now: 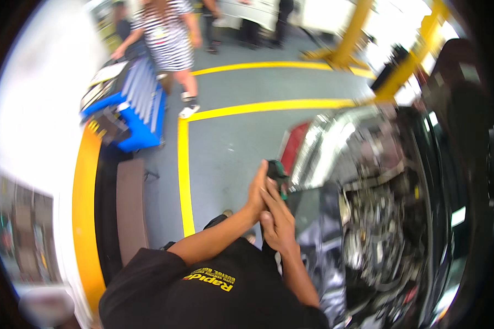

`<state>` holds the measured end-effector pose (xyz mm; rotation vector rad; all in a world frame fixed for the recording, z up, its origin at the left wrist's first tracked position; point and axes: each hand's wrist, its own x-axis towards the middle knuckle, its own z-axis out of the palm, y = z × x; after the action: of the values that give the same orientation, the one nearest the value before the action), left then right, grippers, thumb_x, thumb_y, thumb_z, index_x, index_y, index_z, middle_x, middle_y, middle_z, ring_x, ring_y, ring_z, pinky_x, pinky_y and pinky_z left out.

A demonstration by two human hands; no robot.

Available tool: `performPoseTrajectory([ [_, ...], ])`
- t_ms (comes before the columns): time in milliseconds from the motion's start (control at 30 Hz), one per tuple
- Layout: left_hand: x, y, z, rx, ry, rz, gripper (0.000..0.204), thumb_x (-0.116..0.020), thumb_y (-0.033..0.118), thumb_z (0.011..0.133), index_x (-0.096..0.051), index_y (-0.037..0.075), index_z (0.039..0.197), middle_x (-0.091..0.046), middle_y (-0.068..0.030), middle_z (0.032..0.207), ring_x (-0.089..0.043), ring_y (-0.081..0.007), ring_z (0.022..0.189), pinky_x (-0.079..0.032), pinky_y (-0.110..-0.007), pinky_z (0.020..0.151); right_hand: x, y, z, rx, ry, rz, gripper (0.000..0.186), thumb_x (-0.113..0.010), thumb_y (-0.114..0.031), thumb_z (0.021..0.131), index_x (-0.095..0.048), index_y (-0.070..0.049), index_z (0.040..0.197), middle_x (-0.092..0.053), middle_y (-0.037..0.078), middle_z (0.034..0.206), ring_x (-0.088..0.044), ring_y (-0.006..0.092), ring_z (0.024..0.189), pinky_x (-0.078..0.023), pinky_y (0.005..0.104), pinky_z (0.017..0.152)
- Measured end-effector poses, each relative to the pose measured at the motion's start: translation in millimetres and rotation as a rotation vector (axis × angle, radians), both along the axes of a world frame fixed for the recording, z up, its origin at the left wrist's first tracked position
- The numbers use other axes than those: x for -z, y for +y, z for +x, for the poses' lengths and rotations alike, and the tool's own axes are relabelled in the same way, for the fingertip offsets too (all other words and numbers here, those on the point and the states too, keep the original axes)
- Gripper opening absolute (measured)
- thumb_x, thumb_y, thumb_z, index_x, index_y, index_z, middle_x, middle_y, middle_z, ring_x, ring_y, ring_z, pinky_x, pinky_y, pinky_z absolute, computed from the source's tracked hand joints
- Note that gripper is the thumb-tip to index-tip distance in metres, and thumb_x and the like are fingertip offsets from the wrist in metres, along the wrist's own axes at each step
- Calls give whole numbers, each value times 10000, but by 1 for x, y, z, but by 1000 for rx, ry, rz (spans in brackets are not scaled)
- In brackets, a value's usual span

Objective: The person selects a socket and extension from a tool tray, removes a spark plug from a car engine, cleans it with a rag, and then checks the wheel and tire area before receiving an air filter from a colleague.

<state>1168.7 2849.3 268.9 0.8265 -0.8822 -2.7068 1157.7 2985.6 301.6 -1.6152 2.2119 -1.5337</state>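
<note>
Left grip (257,189) against right grip (279,222), green object (278,170) perhaps held; grey workshop floor (233,148).

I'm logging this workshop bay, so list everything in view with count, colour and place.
Green-black object: one, kind unclear, at the fingertips
Engine bay: one, grey and black, right
Sheet-like cover: one, grey, between hands and engine bay
Tool cabinet: one, blue, upper left
Bench: one, brown, left
Wide strip: one, orange-yellow, far left
Floor lines: several, yellow, centre and top
Lift posts: two, yellow, upper right
Person in a striped dress: one, black-white, beside the cabinet
Other people: at least two, dark clothing, top, blurred
Shirt: one, black, bottom
Left hand: one, bare, centre
Right hand: one, bare, against the left
</note>
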Motion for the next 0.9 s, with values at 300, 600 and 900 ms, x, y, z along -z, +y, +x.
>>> performPoseTrajectory([
  [300, 23, -36, 19, 203, 360, 47, 798, -290, 663, 1143, -389, 56, 1652, -431, -97, 1667, -383, -206, 1549, -287, -390, 1300, 46, -78, -61, 223, 208, 76, 401, -409, -261, 1113, -705, -27, 1253, -721, 154, 1215, -647, 384, 1245, -398, 568, 1165],
  [600, 47, -107, 43, -138, 349, 291, 685, -319, 658, 1137, -486, 173, 1590, -489, -81, 1640, -496, -250, 1479, -406, -434, 1215, 52, -176, -11, -248, -286, -125, 680, -330, -530, 1159, -639, 23, 1408, -596, 225, 1523, -448, 406, 1522, -244, 499, 1288],
  [900, 132, -137, 74, -294, 299, 586, 520, -524, 691, 1055, -728, 237, 1206, -750, -24, 1178, -703, -246, 1110, -578, -447, 951, 89, -183, -8, -485, -397, 273, 846, -289, -659, 1134, -383, -11, 1669, -340, 202, 1748, -245, 342, 1651, -163, 466, 1333],
])
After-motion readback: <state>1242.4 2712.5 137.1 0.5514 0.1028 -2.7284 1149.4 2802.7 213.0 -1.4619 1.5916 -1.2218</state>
